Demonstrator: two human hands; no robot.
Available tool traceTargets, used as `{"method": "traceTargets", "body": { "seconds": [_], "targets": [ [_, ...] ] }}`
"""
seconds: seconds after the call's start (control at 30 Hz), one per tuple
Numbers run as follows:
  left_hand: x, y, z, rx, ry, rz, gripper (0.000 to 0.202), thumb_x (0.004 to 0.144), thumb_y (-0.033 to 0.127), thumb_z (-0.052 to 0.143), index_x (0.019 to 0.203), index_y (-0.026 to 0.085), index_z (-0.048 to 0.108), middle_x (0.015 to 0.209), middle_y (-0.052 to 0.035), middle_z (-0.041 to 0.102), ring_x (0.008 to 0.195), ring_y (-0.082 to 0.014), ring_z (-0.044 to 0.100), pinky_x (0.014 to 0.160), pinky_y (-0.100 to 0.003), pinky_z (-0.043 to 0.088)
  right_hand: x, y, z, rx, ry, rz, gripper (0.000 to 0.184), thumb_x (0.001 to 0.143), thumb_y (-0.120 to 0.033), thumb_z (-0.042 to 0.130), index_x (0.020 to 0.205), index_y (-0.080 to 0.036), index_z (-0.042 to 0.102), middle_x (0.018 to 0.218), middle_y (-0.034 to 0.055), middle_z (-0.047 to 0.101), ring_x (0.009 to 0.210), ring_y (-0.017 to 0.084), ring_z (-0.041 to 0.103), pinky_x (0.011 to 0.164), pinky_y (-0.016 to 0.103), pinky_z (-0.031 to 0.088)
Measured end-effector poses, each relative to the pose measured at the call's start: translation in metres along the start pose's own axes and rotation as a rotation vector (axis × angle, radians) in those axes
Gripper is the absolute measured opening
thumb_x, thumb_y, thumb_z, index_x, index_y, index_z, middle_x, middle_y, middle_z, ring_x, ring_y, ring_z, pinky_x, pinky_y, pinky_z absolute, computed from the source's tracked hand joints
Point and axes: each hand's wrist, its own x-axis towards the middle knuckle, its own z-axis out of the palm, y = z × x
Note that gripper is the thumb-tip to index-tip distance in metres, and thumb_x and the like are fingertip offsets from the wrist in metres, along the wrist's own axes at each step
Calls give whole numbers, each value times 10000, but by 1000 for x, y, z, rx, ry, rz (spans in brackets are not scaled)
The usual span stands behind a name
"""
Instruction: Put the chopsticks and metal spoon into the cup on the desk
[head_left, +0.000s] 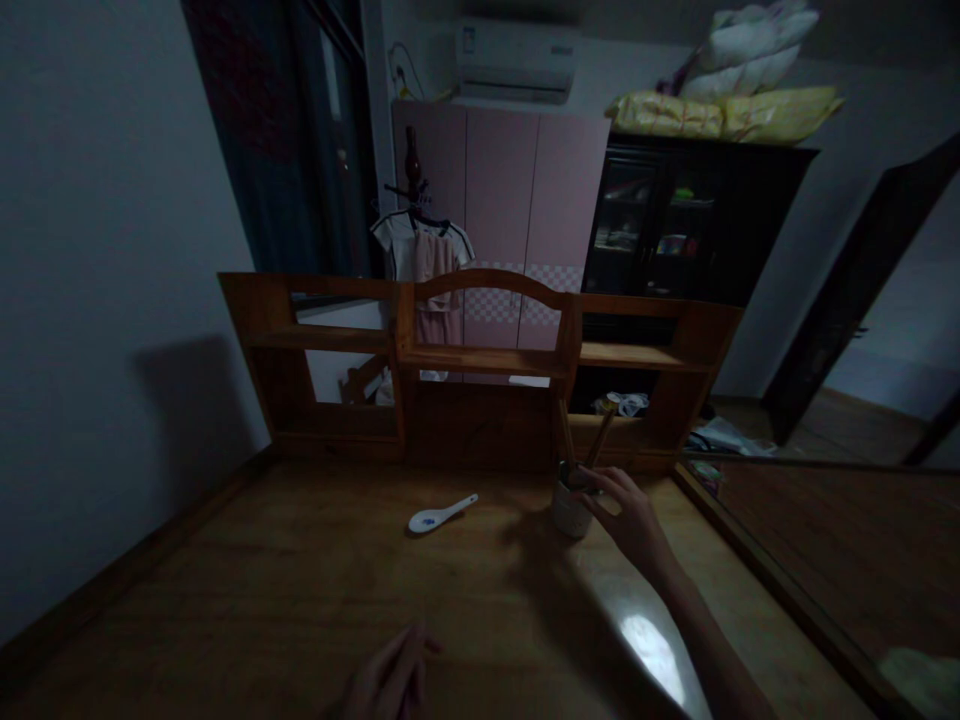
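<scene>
A light-coloured cup (572, 516) stands upright on the wooden desk (315, 580), with brown chopsticks (602, 437) rising out of it. At its rim is my right hand (622, 510), thumb and fingers drawn together in a pinch by the lower part of the chopsticks. What lies between those fingertips is too dark to make out. To the left of the cup, a white ceramic spoon (442, 514) with a blue mark in its bowl rests on the desk. Low in the picture, my left hand (390, 675) is over the desk, fingers loosely stretched and apart, holding nothing visible.
A wooden shelf unit (487, 362) runs along the desk's back edge, behind the cup and spoon. A wall (112, 350) borders the left side. Along the right runs a raised wooden edge (757, 550). Pink cabinets (499, 190) and a dark cabinet (735, 220) stand farther back.
</scene>
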Motion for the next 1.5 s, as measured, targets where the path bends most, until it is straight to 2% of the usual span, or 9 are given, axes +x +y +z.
{"method": "traceTargets", "body": {
  "seconds": [0.1,0.27,0.43,0.63,0.83,1.13,1.27,1.37,1.5],
  "targets": [
    [17,23,-18,-51,-9,-17,700,795,731,439,1079,104,565,741,-37,508,566,-110,488,501,-204,352,-4,-16,-15,-36,186,28,403,862,-266,646,1256,-271,561,1104,23,555,952,131,554,848,280,460],
    [78,71,-51,448,65,245,479,842,500,516,1074,91,609,920,-93,588,755,-160,549,645,-239,415,-16,-53,-35,-89,462,65,275,871,-183,620,1142,-230,623,992,17,615,812,121,580,751,272,451],
    [137,62,-67,837,58,623,314,806,231,551,1093,161,660,1183,-83,553,1089,-179,497,962,-255,341,-34,-74,-42,-107,412,11,303,887,-160,592,1183,-223,598,896,8,612,742,90,578,720,242,446],
    [158,51,-65,1153,46,467,301,891,226,440,1053,176,689,1031,-97,624,939,-215,560,807,-291,378,-49,-72,-40,-61,285,10,280,896,-159,576,1172,-205,579,908,17,589,760,79,563,713,218,452],
    [116,102,-43,1172,7,473,363,947,386,407,1011,178,697,951,-70,633,849,-184,568,718,-267,365,-44,-86,-16,82,151,31,210,901,-141,552,1096,-218,566,883,9,579,737,75,540,647,190,434],
    [-7,139,24,714,-169,1037,247,951,238,477,1168,255,592,1006,-10,586,915,-85,553,801,-190,436,-41,-150,20,405,-327,34,211,862,-101,551,1059,-167,591,1066,69,564,820,91,556,710,188,462],
    [-43,149,39,659,1,1236,362,855,212,621,1199,237,510,1066,15,609,986,-69,574,891,-141,437,-43,-160,6,608,-383,46,115,845,-138,611,941,-200,614,856,-11,594,767,83,563,686,176,442],
    [-49,143,33,637,168,1093,408,858,325,608,1250,247,525,1179,-19,584,1077,-128,566,924,-187,447,-37,-132,-27,582,-276,136,36,880,-205,593,903,-183,610,845,0,608,784,98,592,708,198,462],
    [-24,93,10,392,242,625,318,924,435,447,1002,232,680,1079,-31,625,1023,-156,594,905,-205,460,-14,-58,-81,420,300,318,151,858,-279,635,933,-154,600,934,52,618,924,153,596,819,228,466]
  ]
}}
